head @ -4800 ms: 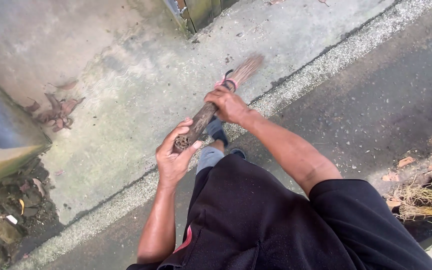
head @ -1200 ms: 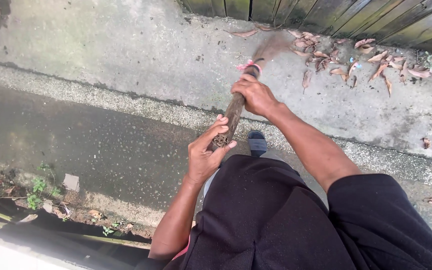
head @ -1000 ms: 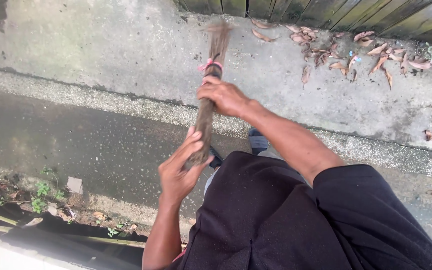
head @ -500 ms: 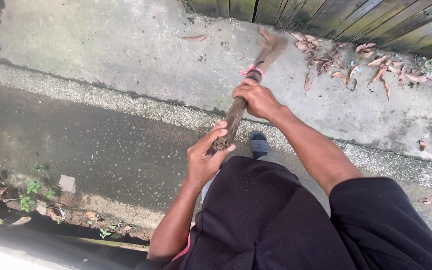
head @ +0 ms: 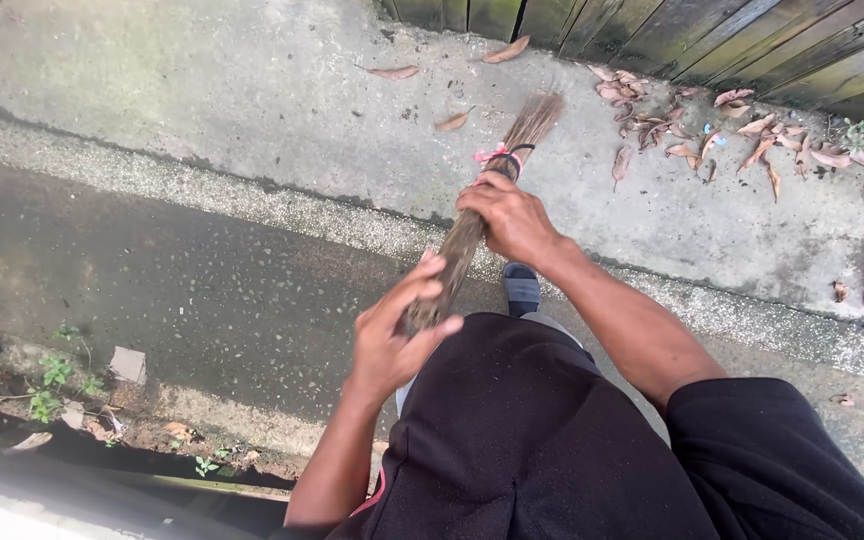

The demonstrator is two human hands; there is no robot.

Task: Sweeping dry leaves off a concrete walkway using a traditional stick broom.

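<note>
I hold a brown stick broom (head: 474, 217) with both hands, its bristle end pointing away from me toward the concrete strip. My left hand (head: 393, 338) grips the near butt end of the bundle. My right hand (head: 509, 218) is closed around it farther up, just below a pink tie (head: 489, 155). The bristles (head: 532, 118) hover over the pale concrete, with dry brown leaves (head: 652, 115) scattered just to their right along a wooden fence. A few single leaves (head: 452, 121) lie to the left of the bristles.
A dark wooden fence (head: 692, 35) runs along the top. A gravelly kerb line (head: 252, 200) separates pale concrete from dark wet asphalt (head: 152, 290). A ditch with weeds and litter (head: 72, 390) lies at lower left. My foot in a dark shoe (head: 522, 288) stands on the kerb.
The broom has swung left and back right in a sweep stroke, pushing a few leaves leftward. My left hand has dropped lower on the butt end.
</note>
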